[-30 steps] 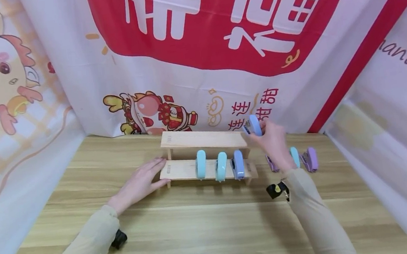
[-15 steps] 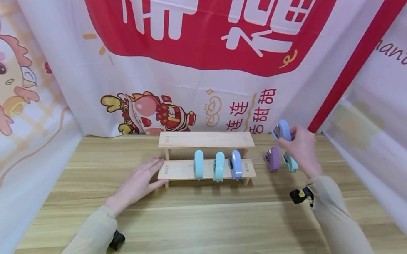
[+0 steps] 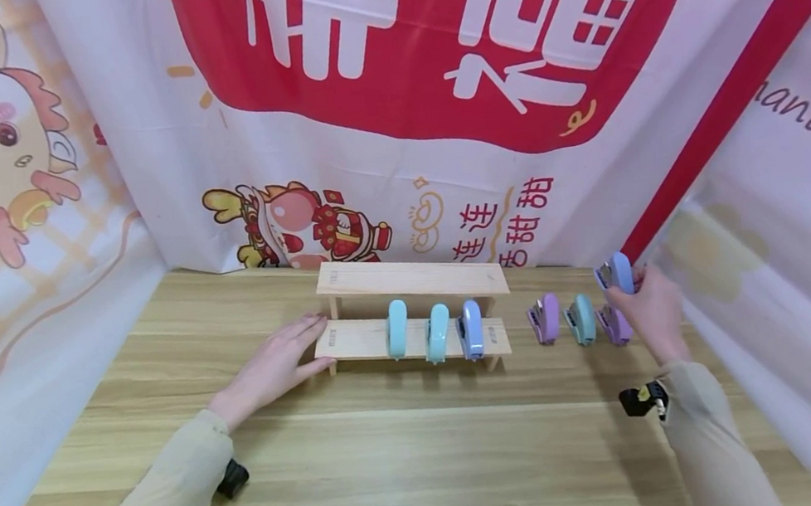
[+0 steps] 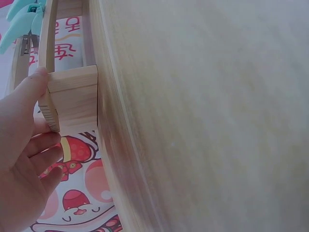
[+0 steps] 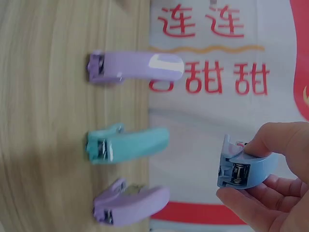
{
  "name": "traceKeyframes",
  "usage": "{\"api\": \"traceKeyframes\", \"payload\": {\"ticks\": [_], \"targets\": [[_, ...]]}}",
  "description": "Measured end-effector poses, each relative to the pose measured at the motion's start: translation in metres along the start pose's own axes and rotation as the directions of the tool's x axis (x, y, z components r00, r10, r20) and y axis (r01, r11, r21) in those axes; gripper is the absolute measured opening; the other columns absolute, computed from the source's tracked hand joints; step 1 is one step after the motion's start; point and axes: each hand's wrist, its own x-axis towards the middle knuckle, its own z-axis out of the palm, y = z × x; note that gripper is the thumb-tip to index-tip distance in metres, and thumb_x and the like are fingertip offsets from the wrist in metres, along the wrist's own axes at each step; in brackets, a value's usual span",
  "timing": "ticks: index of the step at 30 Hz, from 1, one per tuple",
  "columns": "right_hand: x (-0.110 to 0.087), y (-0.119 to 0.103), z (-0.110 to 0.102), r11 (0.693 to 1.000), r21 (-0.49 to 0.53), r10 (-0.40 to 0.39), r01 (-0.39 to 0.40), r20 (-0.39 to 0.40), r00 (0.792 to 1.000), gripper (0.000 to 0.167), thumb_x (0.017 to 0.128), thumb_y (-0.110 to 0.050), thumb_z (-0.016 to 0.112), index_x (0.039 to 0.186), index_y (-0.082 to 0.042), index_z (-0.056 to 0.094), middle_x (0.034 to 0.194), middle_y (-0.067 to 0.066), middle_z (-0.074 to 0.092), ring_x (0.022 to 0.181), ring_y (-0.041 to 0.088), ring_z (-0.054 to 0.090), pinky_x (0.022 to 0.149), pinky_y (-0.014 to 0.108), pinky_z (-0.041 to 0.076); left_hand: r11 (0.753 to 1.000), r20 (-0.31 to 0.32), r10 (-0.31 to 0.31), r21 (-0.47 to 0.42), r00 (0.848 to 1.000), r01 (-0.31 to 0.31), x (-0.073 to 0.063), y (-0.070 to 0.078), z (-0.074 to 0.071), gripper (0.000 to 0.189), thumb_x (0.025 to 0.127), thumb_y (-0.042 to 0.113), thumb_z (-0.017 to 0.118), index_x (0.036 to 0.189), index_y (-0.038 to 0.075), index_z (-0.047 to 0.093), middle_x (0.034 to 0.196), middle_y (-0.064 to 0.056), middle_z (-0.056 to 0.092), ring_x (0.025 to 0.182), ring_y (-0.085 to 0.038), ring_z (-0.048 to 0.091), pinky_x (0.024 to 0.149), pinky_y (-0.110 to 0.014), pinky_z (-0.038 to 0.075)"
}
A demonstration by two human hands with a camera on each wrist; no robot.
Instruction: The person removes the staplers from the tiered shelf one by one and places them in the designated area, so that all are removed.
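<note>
My right hand (image 3: 650, 309) pinches a blue stapler (image 3: 614, 273) in the air, above and behind a row of staplers on the table. That row holds a purple stapler (image 3: 546, 318), a teal one (image 3: 581, 319) and another purple one (image 3: 613, 325), partly hidden by the hand. At the left end of the two-step wooden rack (image 3: 360, 337), my left hand (image 3: 273, 368) grips the lower board between thumb and fingers. Two mint staplers (image 3: 397, 329) and a blue one (image 3: 471, 330) stand on that lower board.
The rack's upper board (image 3: 412, 278) stands behind the lower one and bears nothing. A printed cloth (image 3: 409, 152) hangs right behind the rack, with more cloth along both sides. The wood-grain table (image 3: 430, 467) stretches towards me.
My right hand has carried the blue stapler from beside the upper board to the right, past the purple and teal staplers. My left hand stays on the rack.
</note>
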Motion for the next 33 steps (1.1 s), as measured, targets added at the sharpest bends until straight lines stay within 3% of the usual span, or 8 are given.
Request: {"api": "traceKeyframes", "payload": {"ticks": [12, 18, 23, 28, 33], "targets": [[0.005, 0.040, -0.003, 0.999, -0.022, 0.038, -0.040, -0.067, 0.997, 0.033, 0.084, -0.016, 0.070, 0.101, 0.010, 0.058, 0.095, 0.031, 0.066, 0.082, 0.038, 0.062, 0.059, 0.020, 0.042, 1.000, -0.024, -0.002, -0.004, 1.000, 0.002, -0.003, -0.002, 0.001, 0.071, 0.089, 0.037, 0.074, 0.142, -0.004, 0.049, 0.147, -0.025, 0.050, 0.136, -0.042, 0.049, 0.112, -0.060, 0.042], [0.005, 0.055, -0.006, 0.999, -0.008, 0.048, -0.049, -0.020, 0.999, 0.033, 0.086, -0.013, 0.068, 0.102, 0.014, 0.057, 0.098, 0.036, 0.065, 0.083, 0.042, 0.064, 0.060, 0.020, 0.043, 1.000, -0.017, -0.008, -0.001, 1.000, 0.008, -0.003, -0.003, 0.000, 0.072, 0.088, 0.037, 0.074, 0.143, -0.003, 0.049, 0.148, -0.024, 0.049, 0.136, -0.042, 0.049, 0.112, -0.060, 0.041], [0.008, 0.071, -0.003, 0.997, -0.036, 0.061, -0.062, -0.023, 0.998, 0.031, 0.084, -0.012, 0.069, 0.098, 0.014, 0.058, 0.088, 0.031, 0.065, 0.073, 0.034, 0.060, 0.055, 0.022, 0.042, 1.000, -0.001, -0.009, 0.001, 1.000, 0.009, -0.002, -0.003, 0.001, 0.072, 0.089, 0.037, 0.073, 0.144, -0.003, 0.048, 0.149, -0.023, 0.048, 0.137, -0.042, 0.048, 0.114, -0.060, 0.040], [0.009, 0.088, 0.002, 0.994, -0.040, 0.103, -0.102, 0.030, 0.994, 0.034, 0.084, -0.014, 0.068, 0.097, 0.015, 0.058, 0.086, 0.032, 0.064, 0.073, 0.035, 0.061, 0.053, 0.024, 0.043, 1.000, 0.009, -0.012, -0.002, 1.000, 0.012, -0.002, -0.001, 0.000, 0.072, 0.089, 0.037, 0.073, 0.144, -0.003, 0.047, 0.149, -0.023, 0.047, 0.137, -0.042, 0.048, 0.115, -0.059, 0.039], [0.009, 0.100, 0.010, 0.987, -0.053, 0.150, -0.149, 0.022, 0.988, 0.025, 0.084, -0.016, 0.066, 0.086, 0.007, 0.056, 0.074, 0.018, 0.060, 0.065, 0.028, 0.054, 0.051, 0.028, 0.039, 1.000, 0.012, -0.015, -0.004, 1.000, 0.015, -0.002, 0.000, -0.001, 0.072, 0.090, 0.039, 0.072, 0.144, -0.002, 0.047, 0.150, -0.023, 0.047, 0.138, -0.040, 0.048, 0.115, -0.059, 0.039]]}}
